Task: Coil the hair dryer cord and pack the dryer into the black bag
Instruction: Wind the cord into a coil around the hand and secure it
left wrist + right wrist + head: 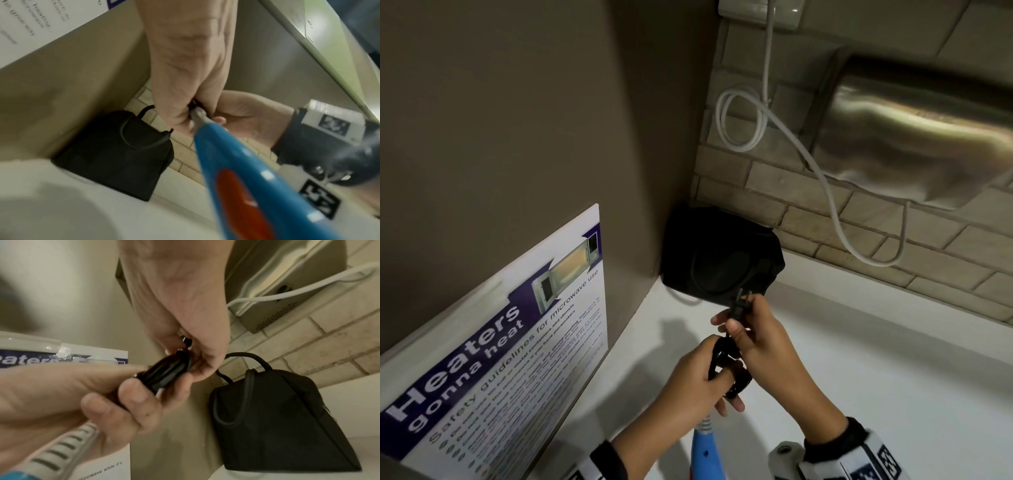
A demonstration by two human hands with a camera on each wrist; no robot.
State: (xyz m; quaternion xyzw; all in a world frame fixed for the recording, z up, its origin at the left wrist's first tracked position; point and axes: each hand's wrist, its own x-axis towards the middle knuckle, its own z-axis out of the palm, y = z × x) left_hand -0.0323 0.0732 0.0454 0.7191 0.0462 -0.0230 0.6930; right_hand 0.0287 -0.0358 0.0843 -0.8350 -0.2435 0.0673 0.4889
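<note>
The black cord point(732, 370) is wound into a small coil point(166, 371) between both hands above the white counter. My left hand point(702, 373) grips the coil, fingers curled round it. My right hand point(750, 332) pinches the plug end point(739, 306), whose prongs point up toward the bag. The blue hair dryer handle point(700, 452) hangs below the hands, with its ribbed white cord collar point(61, 449) and an orange patch point(242, 199). The black bag point(722, 257) stands in the corner behind the hands, its handle loop point(244, 363) up.
A microwave safety poster point(510, 342) leans on the brown wall at left. A steel hand dryer point(914, 137) with a looped white cable point(743, 116) hangs on the brick-tile wall. The white counter point(893, 359) runs to the right.
</note>
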